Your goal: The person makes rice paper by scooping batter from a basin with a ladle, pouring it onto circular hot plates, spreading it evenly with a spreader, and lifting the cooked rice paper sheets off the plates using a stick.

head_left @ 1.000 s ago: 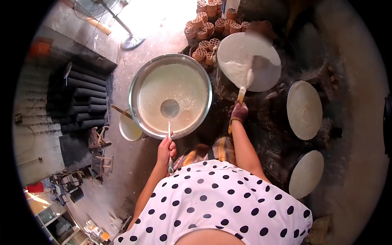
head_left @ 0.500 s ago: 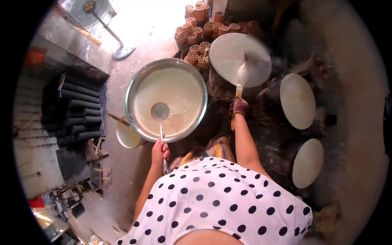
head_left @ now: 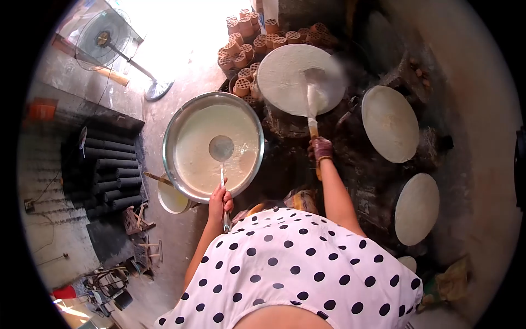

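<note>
My left hand (head_left: 220, 202) is closed around the handle of a metal ladle (head_left: 221, 148). The ladle's round bowl is at the middle of a wide metal basin (head_left: 169, 159) of creamy white batter (head_left: 235, 120); whether it touches the surface is unclear. My right hand (head_left: 321, 149), in a dark glove, grips the wooden handle of a spatula (head_left: 313, 104). Its pale, coated blade reaches over a large round white griddle top (head_left: 282, 79). Haze partly blurs the blade's far end, and I cannot tell whether it touches the griddle.
More white round tops lie at the right, one (head_left: 390, 125) above another (head_left: 417, 209). Perforated clay-coloured cylinders (head_left: 241, 55) are piled behind the basin. A bucket (head_left: 174, 198) with a stick stands left of it. Stacked black cylinders (head_left: 118, 170) and a standing fan (head_left: 129, 57) are farther left.
My view has shifted. The ladle has moved rightward within the basin, toward its middle. The spatula blade has shifted slightly right across the griddle top. Both hands keep their grips.
</note>
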Demonstrator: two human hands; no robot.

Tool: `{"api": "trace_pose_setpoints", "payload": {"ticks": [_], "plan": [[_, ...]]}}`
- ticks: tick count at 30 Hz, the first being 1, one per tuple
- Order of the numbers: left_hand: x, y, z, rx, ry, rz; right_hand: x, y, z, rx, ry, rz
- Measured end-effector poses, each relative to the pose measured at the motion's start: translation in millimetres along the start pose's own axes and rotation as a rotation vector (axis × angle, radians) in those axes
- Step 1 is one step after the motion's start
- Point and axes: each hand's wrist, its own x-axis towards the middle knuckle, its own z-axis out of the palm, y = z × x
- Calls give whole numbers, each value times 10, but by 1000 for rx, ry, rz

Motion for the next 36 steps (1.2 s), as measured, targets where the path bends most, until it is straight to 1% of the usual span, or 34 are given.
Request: {"api": "trace_pose_setpoints", "payload": {"ticks": [2,3,4,6,7,8,10,12,13,14,15,16,18,20,21,22,24,25,26,27,28,29,30,32,33,34,36], "plan": [[81,-35,124,-13,-18,-5,-404,-342,236,-535,406,-223],[100,-47,205,-32,-28,-6,-561,-518,333,-517,433,-182],[120,-72,295,-33,-29,-5,-490,-579,324,-518,433,-184],[156,-104,473,-46,-41,-16,-297,-596,400,-306,246,-220],[172,-115,562,-39,-33,-20,-290,-547,528,-316,171,-205],[180,-139,650,-36,-60,-23,-270,-424,506,-87,-72,-50],[153,-154,803,-25,-81,-24,-538,-363,616,-679,5,14],[120,-126,989,-33,-74,-42,-559,-488,234,-748,76,-66],[130,-152,1017,-46,-89,-31,-440,-539,-81,-690,87,-189],[140,-171,1051,-42,-87,-33,-283,-701,-380,-469,61,-113],[153,-192,1095,-52,-85,-22,-145,-896,-704,-76,-31,-8],[174,-210,1141,-59,-87,-10,-119,-1168,-820,-57,-60,66],[250,-248,1196,-68,-97,-5,46,-1441,-833,-455,53,-114],[309,-286,1265,-75,-103,-8,-357,-1595,-201,-477,188,-145],[329,-301,1308,-93,-110,-5,-4,-1408,-360,-612,132,-297],[339,-318,1341,-109,-114,-1,-126,-1372,-321,-273,-61,19],[334,-306,1412,-113,-114,-12,-360,-1086,-198,-1044,-57,-230],[343,-289,1457,-120,-120,-16,-426,-998,-302,-1039,-57,-240],[331,-288,1491,-122,-113,-17,-414,-948,-507,-941,62,-217],[343,-283,1520,-119,-121,4,-375,-1031,-658,-841,176,-195],[313,-284,1518,-114,-122,13,-310,-1240,-743,-814,174,-156],[291,-289,1524,-101,-125,8,-50,-1408,-815,-1035,192,-206],[301,-288,1547,-111,-119,5,246,-1610,-723,-1137,332,-379],[329,-267,1611,-117,-121,10,130,-2003,-118,-741,376,-295],[321,-245,1636,-117,-119,2,147,-2166,137,-780,369,-292],[310,-221,1643,-118,-113,-6,11,-2343,442,-895,407,-194],[322,-197,1605,-112,-119,2,164,-2286,401,-1165,267,-352]]}}
